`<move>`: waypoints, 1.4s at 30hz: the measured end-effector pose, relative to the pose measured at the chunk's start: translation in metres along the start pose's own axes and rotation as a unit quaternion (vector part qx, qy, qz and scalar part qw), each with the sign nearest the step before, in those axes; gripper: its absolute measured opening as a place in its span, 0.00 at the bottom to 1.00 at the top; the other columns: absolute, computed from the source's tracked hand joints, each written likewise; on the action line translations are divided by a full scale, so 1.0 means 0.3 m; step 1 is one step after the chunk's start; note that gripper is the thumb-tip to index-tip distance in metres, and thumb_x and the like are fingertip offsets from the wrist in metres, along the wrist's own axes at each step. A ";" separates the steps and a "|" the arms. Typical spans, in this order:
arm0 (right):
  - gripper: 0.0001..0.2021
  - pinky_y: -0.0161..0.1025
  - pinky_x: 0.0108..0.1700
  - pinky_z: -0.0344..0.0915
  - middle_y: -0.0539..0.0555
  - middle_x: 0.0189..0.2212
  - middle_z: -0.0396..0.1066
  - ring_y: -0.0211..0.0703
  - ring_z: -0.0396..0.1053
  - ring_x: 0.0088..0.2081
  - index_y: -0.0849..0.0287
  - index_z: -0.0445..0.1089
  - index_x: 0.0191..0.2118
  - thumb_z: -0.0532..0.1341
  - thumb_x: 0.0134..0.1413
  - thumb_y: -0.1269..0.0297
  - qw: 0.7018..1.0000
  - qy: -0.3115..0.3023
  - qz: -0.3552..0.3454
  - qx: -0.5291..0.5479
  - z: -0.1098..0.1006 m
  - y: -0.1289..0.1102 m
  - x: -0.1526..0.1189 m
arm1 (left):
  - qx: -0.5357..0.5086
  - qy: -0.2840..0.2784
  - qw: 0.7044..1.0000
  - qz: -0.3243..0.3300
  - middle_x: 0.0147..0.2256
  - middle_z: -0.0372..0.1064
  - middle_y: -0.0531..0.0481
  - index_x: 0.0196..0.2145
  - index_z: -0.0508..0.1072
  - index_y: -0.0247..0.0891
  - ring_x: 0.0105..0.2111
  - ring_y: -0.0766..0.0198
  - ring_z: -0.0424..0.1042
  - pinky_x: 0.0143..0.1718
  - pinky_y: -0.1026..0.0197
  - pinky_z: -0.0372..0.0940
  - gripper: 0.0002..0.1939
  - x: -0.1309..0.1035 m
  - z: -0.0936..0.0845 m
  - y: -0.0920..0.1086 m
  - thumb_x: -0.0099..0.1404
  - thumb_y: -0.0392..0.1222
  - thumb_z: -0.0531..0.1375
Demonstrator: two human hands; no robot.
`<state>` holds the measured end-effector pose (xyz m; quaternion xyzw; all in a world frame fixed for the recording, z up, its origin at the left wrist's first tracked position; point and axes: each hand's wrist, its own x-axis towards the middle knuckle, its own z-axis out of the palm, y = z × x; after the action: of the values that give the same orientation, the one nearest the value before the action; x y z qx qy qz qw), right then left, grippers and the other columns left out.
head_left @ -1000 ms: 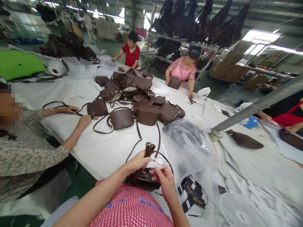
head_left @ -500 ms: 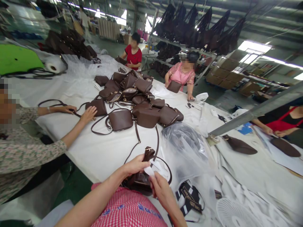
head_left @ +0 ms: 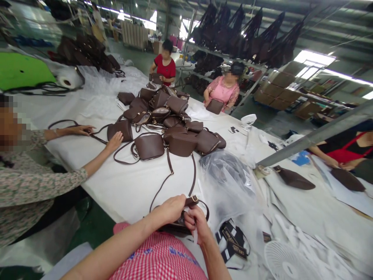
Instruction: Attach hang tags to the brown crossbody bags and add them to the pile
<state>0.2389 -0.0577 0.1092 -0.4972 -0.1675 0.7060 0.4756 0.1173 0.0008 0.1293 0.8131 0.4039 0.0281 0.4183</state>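
My left hand [head_left: 174, 208] is closed round a folded brown strap [head_left: 190, 201] with a gold-coloured buckle, just above the front edge of the table. Close beside it, my right hand [head_left: 198, 222] pinches a thin white strip [head_left: 195, 235] that hangs below the fingers. Under both hands lies a dark brown handbag [head_left: 179, 229], largely covered by my wrists and the checked apron. Its strap loops out to the right. Further up the table, a heap of brown handbags [head_left: 182, 144] has long straps trailing toward me.
At my left, a co-worker's hand [head_left: 115, 142] rests on a bag. A clear plastic bag [head_left: 227, 175], black tags [head_left: 235, 245] and a white fan guard [head_left: 282, 260] lie right of me. A metal post [head_left: 314, 134] slants across the right. Other people work across the table.
My hands have come lower and closer together; the strap's buckle end has tipped to the right. The white strip has moved down with my right hand, away from the strap.
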 end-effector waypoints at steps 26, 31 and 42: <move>0.18 0.27 0.17 0.47 0.42 0.16 0.58 0.28 0.52 0.16 0.59 0.66 0.32 0.66 0.42 0.50 0.993 0.065 -0.081 0.063 0.066 0.041 0.011 | -0.295 0.024 0.955 0.019 0.34 0.73 0.49 0.46 0.63 0.36 0.34 0.61 0.71 0.41 0.60 0.63 0.14 -0.061 -0.004 -0.065 0.65 0.41 0.47; 0.09 0.29 0.19 0.51 0.45 0.17 0.64 0.31 0.57 0.17 0.60 0.68 0.28 0.64 0.38 0.63 0.994 0.087 -0.061 -0.024 0.032 0.068 -0.008 | -0.270 0.008 0.962 0.045 0.38 0.72 0.47 0.58 0.57 0.33 0.39 0.59 0.69 0.45 0.58 0.62 0.25 -0.064 -0.018 -0.083 0.63 0.41 0.52; 0.04 0.29 0.18 0.52 0.45 0.13 0.63 0.32 0.56 0.16 0.60 0.69 0.25 0.61 0.38 0.67 0.971 0.185 -0.103 -0.111 -0.004 0.061 0.029 | -0.371 -0.069 0.926 -0.002 0.46 0.70 0.46 0.57 0.62 0.40 0.38 0.61 0.70 0.35 0.61 0.67 0.27 -0.036 0.004 -0.093 0.69 0.57 0.42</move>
<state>0.2301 -0.0598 0.0910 -0.6491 -0.2041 0.5258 0.5105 0.0928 0.0015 0.1121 0.5991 0.3360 0.1188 0.7169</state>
